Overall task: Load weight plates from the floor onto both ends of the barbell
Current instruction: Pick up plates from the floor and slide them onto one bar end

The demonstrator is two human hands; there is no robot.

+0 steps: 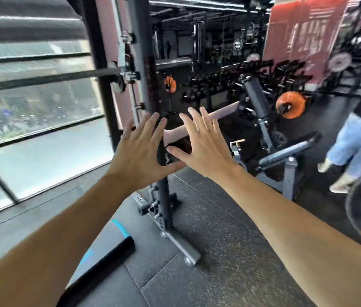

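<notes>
no legible text; red banner (303, 29) lettering blurred.

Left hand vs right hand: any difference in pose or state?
The left hand sits lower in the frame and partly covers the rack upright; the right hand sits a little higher, to the right of the upright, in front of a pink bar. The left thumb points right and the right thumb points left, and their tips nearly meet. Shared: both are open, fingers spread, backs to the camera, holding nothing.
</notes>
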